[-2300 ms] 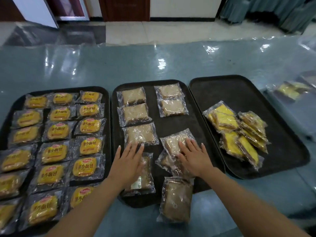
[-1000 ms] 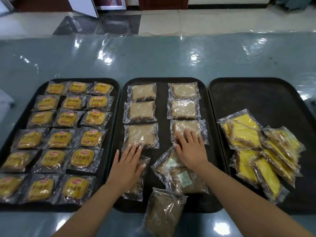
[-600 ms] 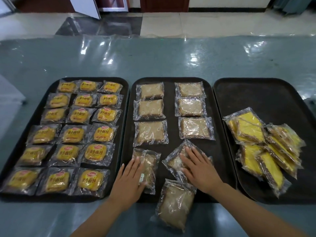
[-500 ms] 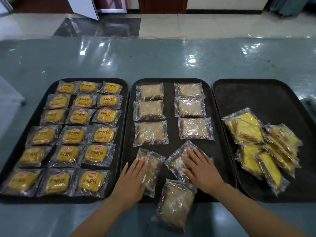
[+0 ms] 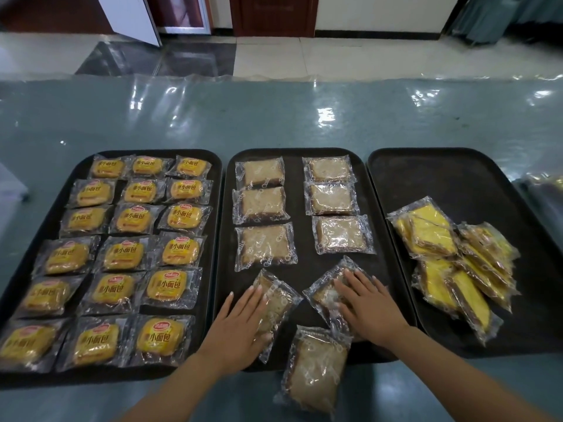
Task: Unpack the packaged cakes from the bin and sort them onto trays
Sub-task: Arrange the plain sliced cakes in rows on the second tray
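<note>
Three black trays lie side by side. The left tray [image 5: 217, 208] holds rows of yellow packaged cakes [image 5: 166, 289]. On the middle tray [image 5: 298, 208], several brown packaged cakes [image 5: 264, 243] lie in two columns. My left hand [image 5: 240, 327] lies flat on a tilted brown cake packet [image 5: 275, 295] near the tray's front. My right hand [image 5: 370, 306] presses flat on a small heap of brown packets [image 5: 323, 292]. Another brown packet [image 5: 313, 365] hangs over the tray's front edge. The right tray [image 5: 441, 178] carries a loose pile of yellow wedge cakes [image 5: 451, 257].
The trays sit on a glossy blue-green table [image 5: 274, 117] covered in clear plastic. A packet-filled container [image 5: 545, 187] shows at the far right edge. Beyond the table are a tiled floor and a door.
My right hand slid from the third cake of the right column back to the heap near the front. The left hand turned its packet to a slant. The camera view shifted.
</note>
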Demonstrator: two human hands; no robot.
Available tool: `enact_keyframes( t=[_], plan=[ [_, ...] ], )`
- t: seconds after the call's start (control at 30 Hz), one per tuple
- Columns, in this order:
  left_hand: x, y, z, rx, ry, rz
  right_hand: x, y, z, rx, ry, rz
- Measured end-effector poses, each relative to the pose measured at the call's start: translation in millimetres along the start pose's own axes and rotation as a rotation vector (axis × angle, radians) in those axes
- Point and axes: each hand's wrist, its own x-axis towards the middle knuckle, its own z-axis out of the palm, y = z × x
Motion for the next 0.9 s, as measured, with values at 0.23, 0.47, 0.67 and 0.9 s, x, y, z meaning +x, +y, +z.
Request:
enact_keyframes(
  t=[0.23,0.47,0.67,0.9],
  plan=[
    [-7.5,11.7,8.8,-0.006,0.029,-0.065,10.9,-26.4,-11.6,0.03,0.012,-0.113],
    [-16.5,20.8,7.1,-0.06,0.094,-0.078,16.1,-69.1,-19.6,0.037,-0.019,-0.25],
    [-22.4,-2.2,3.7,-0.112,0.171,0.038,18.0,-78.4,-18.0,0.048,-0.069,-0.264],
    [-21.7,-3.7,9.6,-0.076,0.057,0.063,18.4,-74.0,-9.1,0.038,-0.123,-0.237]
  ],
)
